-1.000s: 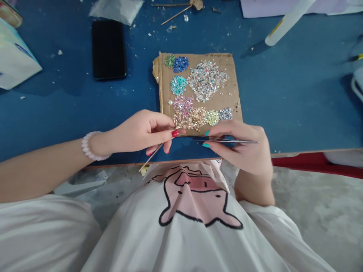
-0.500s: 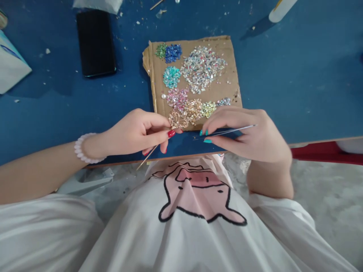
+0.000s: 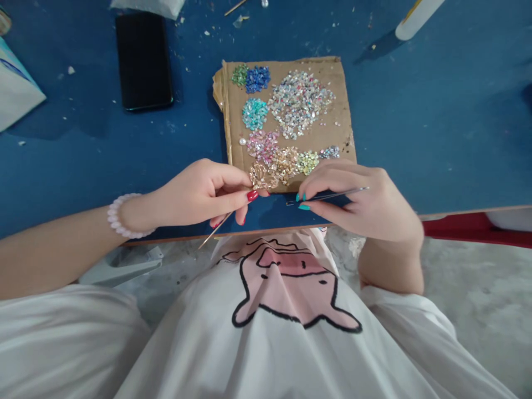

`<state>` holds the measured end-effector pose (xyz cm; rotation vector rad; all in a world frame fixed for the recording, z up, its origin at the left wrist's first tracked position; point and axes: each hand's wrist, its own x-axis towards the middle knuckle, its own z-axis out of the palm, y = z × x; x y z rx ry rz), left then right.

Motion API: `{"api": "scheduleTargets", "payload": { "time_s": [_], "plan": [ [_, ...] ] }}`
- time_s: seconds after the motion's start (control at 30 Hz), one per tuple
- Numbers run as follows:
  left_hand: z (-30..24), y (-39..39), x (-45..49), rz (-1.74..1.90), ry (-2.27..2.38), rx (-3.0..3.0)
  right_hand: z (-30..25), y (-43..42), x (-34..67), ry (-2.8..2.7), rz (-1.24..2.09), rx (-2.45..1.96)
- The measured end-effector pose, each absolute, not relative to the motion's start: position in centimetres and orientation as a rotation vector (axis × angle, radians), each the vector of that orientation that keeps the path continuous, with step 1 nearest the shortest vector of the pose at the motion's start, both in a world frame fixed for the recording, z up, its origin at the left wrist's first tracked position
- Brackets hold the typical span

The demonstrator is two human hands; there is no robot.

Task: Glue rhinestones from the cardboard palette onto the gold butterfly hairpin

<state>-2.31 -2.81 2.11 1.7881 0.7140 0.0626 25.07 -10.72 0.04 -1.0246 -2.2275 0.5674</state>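
Note:
My left hand (image 3: 208,191) is closed on a hair stick (image 3: 214,231), its thin gold shaft slanting down past my fingers. The stick's openwork gold ornament (image 3: 262,176) sits by my fingertips, over the lower left of a cardboard sheet (image 3: 338,111). In my right hand (image 3: 361,199) is a slim pair of metal tweezers (image 3: 332,195), pinched between thumb and fingers. Their tips point left, a short way from the ornament; whether they grip a tiny piece I cannot tell. Pale gold chips (image 3: 285,163) and yellow-green chips (image 3: 307,162) lie just above the hands.
On the cardboard are more chip piles: a large silvery one (image 3: 299,102), turquoise (image 3: 255,113), blue (image 3: 257,79), green (image 3: 239,75) and pink (image 3: 261,145). A pearl bead (image 3: 243,142) lies at its left. A phone (image 3: 143,61) and a white bottle (image 3: 418,19) are farther back.
The tweezers have tilted slightly in my right hand, and their prongs look closer together. My left hand keeps its hold on the hair stick. The whole view has shifted a little.

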Motion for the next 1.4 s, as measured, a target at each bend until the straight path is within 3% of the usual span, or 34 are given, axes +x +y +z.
{"api": "scheduleTargets", "payload": {
  "time_s": [0.93, 1.13, 1.4],
  "plan": [
    [2.3, -2.8, -2.2, 0.01, 0.772, 1.782, -0.2, -10.8, 24.7, -2.002, 0.61, -0.91],
    [2.2, -2.9, -1.9, 0.043, 0.79, 1.659, 0.1, -10.5, 22.8, -1.745, 0.449, -0.831],
    [2.3, -2.8, -1.8, 0.083, 0.788, 1.527, 0.0, -9.9, 20.4, -1.834, 0.229, -0.805]
  ]
}}
